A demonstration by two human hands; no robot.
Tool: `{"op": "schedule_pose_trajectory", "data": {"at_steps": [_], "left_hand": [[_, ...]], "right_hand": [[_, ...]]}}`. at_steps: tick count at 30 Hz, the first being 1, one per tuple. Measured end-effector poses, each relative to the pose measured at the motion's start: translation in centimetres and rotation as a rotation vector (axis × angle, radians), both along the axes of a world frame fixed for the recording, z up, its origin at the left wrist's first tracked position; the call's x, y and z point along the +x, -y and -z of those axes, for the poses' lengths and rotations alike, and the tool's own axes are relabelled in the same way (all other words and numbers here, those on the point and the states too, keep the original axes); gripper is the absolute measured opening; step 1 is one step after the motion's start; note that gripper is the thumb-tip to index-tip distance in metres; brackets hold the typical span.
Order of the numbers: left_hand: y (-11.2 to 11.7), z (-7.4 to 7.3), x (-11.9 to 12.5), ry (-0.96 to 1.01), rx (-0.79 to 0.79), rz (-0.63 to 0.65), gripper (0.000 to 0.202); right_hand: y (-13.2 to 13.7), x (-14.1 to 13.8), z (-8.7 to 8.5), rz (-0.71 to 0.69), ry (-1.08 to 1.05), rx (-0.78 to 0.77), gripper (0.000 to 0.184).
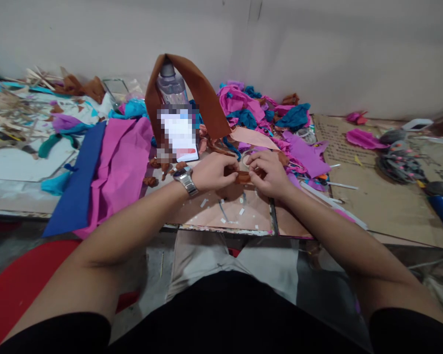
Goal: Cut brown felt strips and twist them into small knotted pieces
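Observation:
Between my two hands a strip of brown crepe paper (pixel 243 177) is stretched just above the table. My left hand (pixel 217 172), with a metal watch (pixel 185 180) on its wrist, pinches the left end. The right end is pinched by my right hand (pixel 268 173). Behind my right hand a roll of clear tape (pixel 246 157) partly shows. A phone (pixel 179 135) with a lit, blurred screen leans against a plastic bottle (pixel 173 86). Over the bottle hangs a long brown crepe paper band (pixel 203 93).
Pink crepe paper (pixel 120 162) and a blue sheet (pixel 81 182) overhang the table's front edge at left. Crumpled coloured paper (pixel 243 105) is heaped behind my hands. White sticks (pixel 334 204) lie right of my right hand. Farther right, cardboard (pixel 343 147) bears grey bundles (pixel 398 160).

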State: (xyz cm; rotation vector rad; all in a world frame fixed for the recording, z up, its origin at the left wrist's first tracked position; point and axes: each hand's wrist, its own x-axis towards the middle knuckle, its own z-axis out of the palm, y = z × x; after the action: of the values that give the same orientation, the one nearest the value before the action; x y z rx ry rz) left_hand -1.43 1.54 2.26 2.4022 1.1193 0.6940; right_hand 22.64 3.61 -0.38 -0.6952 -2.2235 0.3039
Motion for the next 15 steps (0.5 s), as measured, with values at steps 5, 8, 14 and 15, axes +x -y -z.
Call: {"op": "schedule_pose_trajectory", "data": {"at_steps": [5,8,14,15], "left_hand": [[-0.29,0.16,-0.13,-0.019,0.026,-0.036,0.013],[-0.4,0.28,-0.22,-0.051,0.05,-0.082,0.015],[-0.64,0.71,-0.5,-0.199,0.167,-0.23,0.029],[-0.68,0.77,-0.54,-0.213,0.175,-0.241,0.03]], "right_hand": [[-0.5,0.49,-0.16,0.032,-0.073,0.039,0.008],[-0.74,0.67,-0.07,0.054,-0.09,0.052,0.007],[-0.97,0.81,0.03,0.081,-0.08,0.058,0.008],[-0.97,0.79,0.01,0.078,-0.08,0.061,0.008]]}}
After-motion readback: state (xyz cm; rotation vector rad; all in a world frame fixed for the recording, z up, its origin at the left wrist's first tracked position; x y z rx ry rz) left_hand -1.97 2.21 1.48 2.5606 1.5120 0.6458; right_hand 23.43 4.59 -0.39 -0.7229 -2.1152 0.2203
